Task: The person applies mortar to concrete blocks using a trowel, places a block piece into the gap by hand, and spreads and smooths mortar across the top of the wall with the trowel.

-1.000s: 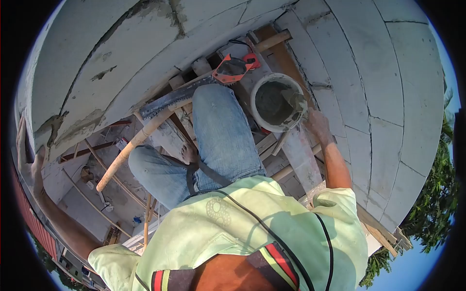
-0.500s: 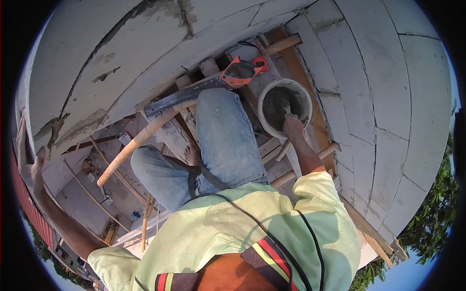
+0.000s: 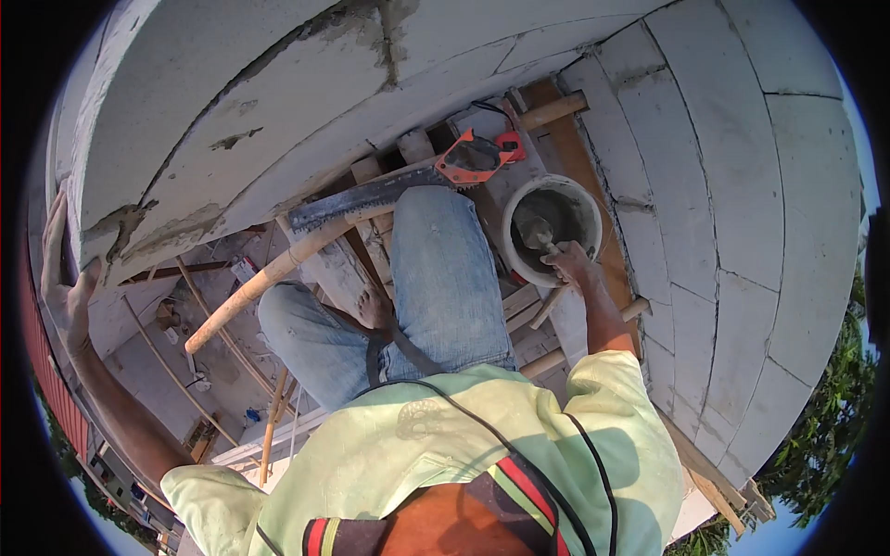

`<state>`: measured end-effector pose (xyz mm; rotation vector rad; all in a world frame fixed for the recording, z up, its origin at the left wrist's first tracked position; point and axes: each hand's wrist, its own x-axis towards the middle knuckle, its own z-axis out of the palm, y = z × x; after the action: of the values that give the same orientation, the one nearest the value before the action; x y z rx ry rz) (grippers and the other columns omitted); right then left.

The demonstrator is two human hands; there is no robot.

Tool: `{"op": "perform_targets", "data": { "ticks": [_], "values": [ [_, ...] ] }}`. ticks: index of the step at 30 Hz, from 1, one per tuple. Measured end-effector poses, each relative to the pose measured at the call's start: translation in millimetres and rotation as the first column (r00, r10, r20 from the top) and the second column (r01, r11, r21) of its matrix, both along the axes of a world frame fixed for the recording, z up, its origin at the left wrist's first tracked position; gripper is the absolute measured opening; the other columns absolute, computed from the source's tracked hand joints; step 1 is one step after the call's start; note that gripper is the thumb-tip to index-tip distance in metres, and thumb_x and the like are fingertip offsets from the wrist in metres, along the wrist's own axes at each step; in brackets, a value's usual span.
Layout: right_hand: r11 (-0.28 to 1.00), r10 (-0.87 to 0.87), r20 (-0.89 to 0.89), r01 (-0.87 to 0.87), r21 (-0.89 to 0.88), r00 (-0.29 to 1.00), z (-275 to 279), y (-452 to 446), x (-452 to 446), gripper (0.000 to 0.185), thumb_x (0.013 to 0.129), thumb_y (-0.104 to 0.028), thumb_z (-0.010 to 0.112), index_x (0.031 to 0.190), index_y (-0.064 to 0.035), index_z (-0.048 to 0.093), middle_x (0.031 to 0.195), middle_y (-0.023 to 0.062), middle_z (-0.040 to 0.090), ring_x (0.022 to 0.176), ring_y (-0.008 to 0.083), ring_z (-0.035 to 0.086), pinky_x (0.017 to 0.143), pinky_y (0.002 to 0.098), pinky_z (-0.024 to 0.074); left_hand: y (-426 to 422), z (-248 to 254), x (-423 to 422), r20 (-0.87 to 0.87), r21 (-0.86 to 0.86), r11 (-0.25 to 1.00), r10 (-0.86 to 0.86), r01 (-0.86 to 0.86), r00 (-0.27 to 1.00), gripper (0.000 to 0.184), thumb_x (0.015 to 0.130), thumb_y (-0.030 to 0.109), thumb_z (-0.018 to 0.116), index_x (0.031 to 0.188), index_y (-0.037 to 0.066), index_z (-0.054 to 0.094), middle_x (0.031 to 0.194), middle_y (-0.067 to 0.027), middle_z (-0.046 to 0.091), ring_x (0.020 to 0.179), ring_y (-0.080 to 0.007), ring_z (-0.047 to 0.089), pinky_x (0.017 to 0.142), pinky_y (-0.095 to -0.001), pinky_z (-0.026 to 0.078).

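Observation:
My right hand [image 3: 572,264] is closed round the handle of a trowel [image 3: 536,232]. The trowel's mortar-coated blade is inside a round bucket [image 3: 512,248], whose inner wall is smeared with grey mortar. How much mortar lies in the bucket is hard to make out. At the far left, my left hand [image 3: 67,301] rests open against the end edge of a pale block wall [image 3: 260,120], thumb apart from the stretched fingers. Between the hands, beyond my knee, lies a handsaw [image 3: 362,196] with an orange handle.
A red tape measure [image 3: 509,145] lies beside the saw handle. A bamboo pole [image 3: 269,278] crosses left of my knees. Planks and more poles form the platform beneath me, with a lower floor [image 3: 213,352] visible at left. Another block wall [image 3: 714,204] rises at right.
The trowel blade has come into clearer view inside the bucket as my right hand turned and shifted slightly. My left hand stays at the wall edge. The whole view has shifted a little.

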<state>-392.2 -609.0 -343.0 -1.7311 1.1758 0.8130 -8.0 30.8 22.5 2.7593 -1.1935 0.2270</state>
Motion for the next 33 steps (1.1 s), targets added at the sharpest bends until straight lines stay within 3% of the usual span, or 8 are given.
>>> {"op": "perform_targets", "data": {
  "ticks": [4, 13, 15, 18, 21, 27, 29, 33],
  "values": [
    [0.985, -0.134, 0.088, 0.123, 0.119, 0.987, 26.3, -2.2, -5.8, 0.022, 0.077, -0.019, 0.08, 0.085, -0.0049, 0.065, 0.068, 0.0026, 0.058, 0.055, 0.0141, 0.055, 0.051, 0.0307, 0.0444, -3.6, -0.6, 4.5, 0.0, -0.005, 1.0, -0.006, 0.006, 1.0, 0.078, 0.077, 0.039, 0.072, 0.141, -0.001, 0.051, 0.148, -0.0177, 0.047, 0.141, -0.03, 0.04, 0.117, -0.042, 0.027],
    [0.983, -0.167, 0.257, 0.142, 0.114, 0.952, 60.3, -6.3, -42.1, 0.025, 0.077, -0.021, 0.08, 0.091, -0.0038, 0.069, 0.074, 0.0021, 0.063, 0.061, 0.0133, 0.058, 0.057, 0.0298, 0.0462, -12.7, 3.0, 18.5, -0.017, -0.015, 1.0, 0.005, -0.006, 1.0, 0.079, 0.076, 0.039, 0.072, 0.141, -0.002, 0.051, 0.147, -0.0185, 0.047, 0.14, -0.0303, 0.04, 0.117, -0.0415, 0.028],
    [0.99, -0.134, 0.353, 0.11, 0.087, 0.926, 71.3, -5.7, -41.5, 0.024, 0.077, -0.02, 0.078, 0.093, -0.004, 0.07, 0.073, 0.0016, 0.063, 0.063, 0.0123, 0.057, 0.06, 0.0302, 0.0458, -9.9, -5.7, 18.7, -0.045, -0.093, 0.99, 0.103, -0.107, 0.994, 0.086, 0.07, 0.047, 0.072, 0.139, -0.002, 0.053, 0.148, -0.0198, 0.047, 0.141, -0.0329, 0.039, 0.117, -0.0451, 0.028],
    [0.996, -0.08, 0.393, 0.086, 0.003, 0.916, 120.5, 6.6, -11.2, 0.029, 0.076, -0.017, 0.075, 0.099, 0.0008, 0.071, 0.079, 0.0007, 0.065, 0.067, 0.0117, 0.057, 0.062, 0.0289, 0.0453, -34.1, -2.8, 5.9, -0.105, -0.256, 0.951, 0.149, -0.172, 0.983, 0.087, 0.06, 0.039, 0.078, 0.134, -0.002, 0.058, 0.141, -0.0192, 0.054, 0.136, -0.0319, 0.046, 0.116, -0.0438, 0.033],
    [0.997, 0.073, 0.383, -0.064, -0.036, 0.921, 176.4, 7.7, 29.1, 0.037, 0.071, -0.019, 0.078, 0.1, 0.0024, 0.068, 0.076, 0.001, 0.061, 0.065, 0.012, 0.055, 0.062, 0.0291, 0.0473, -29.2, -6.6, 7.9, -0.038, -0.293, 0.953, 0.066, -0.074, 0.997, 0.08, 0.057, 0.027, 0.079, 0.132, 0.004, 0.061, 0.135, -0.0152, 0.059, 0.134, -0.0283, 0.048, 0.116, -0.0416, 0.036],
    [0.883, 0.468, 0.466, -0.419, -0.212, 0.751, 312.5, 48.4, 127.9, 0.045, 0.072, -0.028, 0.084, 0.096, 0.0039, 0.066, 0.07, -0.0015, 0.055, 0.062, 0.01, 0.048, 0.054, 0.0269, 0.0391, -31.3, -16.6, 5.1, -0.018, -0.37, 0.919, 0.138, -0.135, 0.99, 0.08, 0.053, 0.02, 0.077, 0.13, 0.004, 0.062, 0.135, -0.0161, 0.059, 0.134, -0.0284, 0.048, 0.118, -0.0408, 0.034],
    [0.792, 0.599, 0.521, -0.545, -0.274, 0.608, 349.3, 67.5, 158.4, 0.062, 0.071, -0.047, 0.086, 0.1, 0.0049, 0.067, 0.065, -0.0001, 0.053, 0.058, 0.0089, 0.05, 0.052, 0.0252, 0.039, -30.5, -18.8, 5.4, -0.01, -0.371, 0.923, 0.108, -0.104, 0.994, 0.08, 0.051, 0.017, 0.078, 0.128, 0.003, 0.063, 0.132, -0.0157, 0.061, 0.133, -0.0278, 0.049, 0.117, -0.0403, 0.036],
    [0.651, 0.728, 0.575, -0.638, -0.411, 0.372, 419.4, 119.6, 221.4, 0.071, 0.071, -0.053, 0.085, 0.105, 0.0064, 0.066, 0.064, -0.0007, 0.051, 0.058, 0.0082, 0.049, 0.052, 0.0252, 0.038, -33.6, -15.3, 1.2, -0.031, -0.41, 0.907, 0.098, -0.102, 0.995, 0.077, 0.053, 0.019, 0.08, 0.127, 0.002, 0.064, 0.13, -0.016, 0.062, 0.133, -0.0275, 0.049, 0.116, -0.0399, 0.037]
  ]
}}
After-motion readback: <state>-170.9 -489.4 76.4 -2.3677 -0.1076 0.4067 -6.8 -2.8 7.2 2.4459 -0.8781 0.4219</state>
